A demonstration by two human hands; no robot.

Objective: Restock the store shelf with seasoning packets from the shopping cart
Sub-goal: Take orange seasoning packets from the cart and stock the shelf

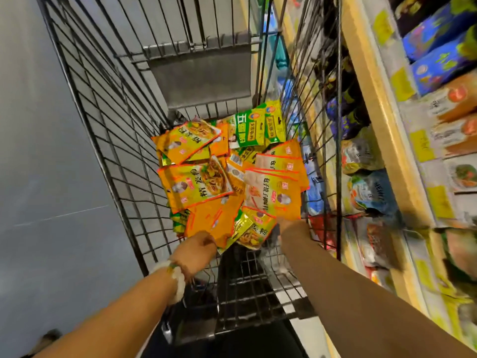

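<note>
While both forearms reach down from the bottom of the frame into the wire shopping cart: left hand, beaded bracelet at the wrist, fingers curled onto the near edge of an orange seasoning packet at lower centre. Right hand just right of it, fingers hidden under a fanned stack of orange packets, apparently gripping its near end; exact finger spread impossible to tell. Farther in, mid-frame: more orange and yellow packets heaped loose on the cart floor, green packets beyond them against the far right corner. Along the right edge: store shelf with yellow price tags, bagged goods blurred.
</note>
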